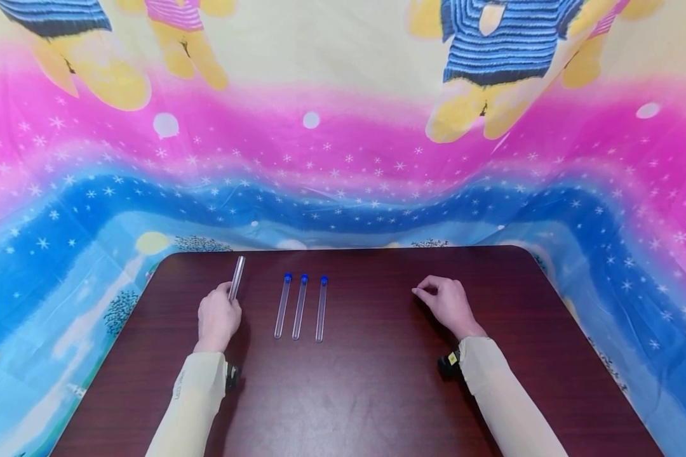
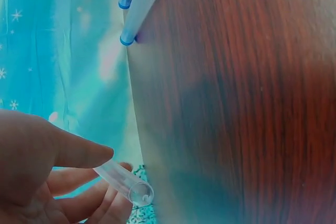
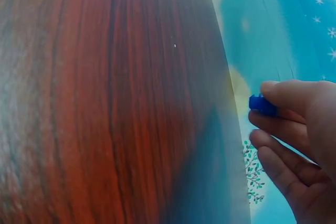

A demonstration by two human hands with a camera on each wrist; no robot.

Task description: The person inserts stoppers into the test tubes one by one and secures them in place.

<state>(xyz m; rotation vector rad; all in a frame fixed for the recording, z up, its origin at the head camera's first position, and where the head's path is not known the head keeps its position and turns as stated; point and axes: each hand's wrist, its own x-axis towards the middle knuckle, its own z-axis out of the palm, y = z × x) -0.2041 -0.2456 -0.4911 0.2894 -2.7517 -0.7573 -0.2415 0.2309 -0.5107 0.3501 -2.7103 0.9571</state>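
My left hand (image 1: 218, 317) holds an uncapped clear test tube (image 1: 237, 278) at the table's left side, its far end tilted up and away. In the left wrist view, thumb and fingers pinch this tube (image 2: 123, 182), and its round mouth faces the camera. Over on the right, my right hand (image 1: 447, 306) pinches a small blue cap (image 3: 262, 105) between thumb and forefinger; the cap is hidden in the head view. Between the hands, nearer the left one, lie three clear test tubes with blue caps: a left one (image 1: 282, 308), a middle one (image 1: 300, 308) and a right one (image 1: 321, 311).
Everything rests on or above a dark red-brown wooden table (image 1: 343, 393) with rounded far corners. A printed curtain (image 1: 343, 152) in pink and blue hangs close behind its far edge and along both sides. Each wrist carries a small black camera (image 1: 449, 364).
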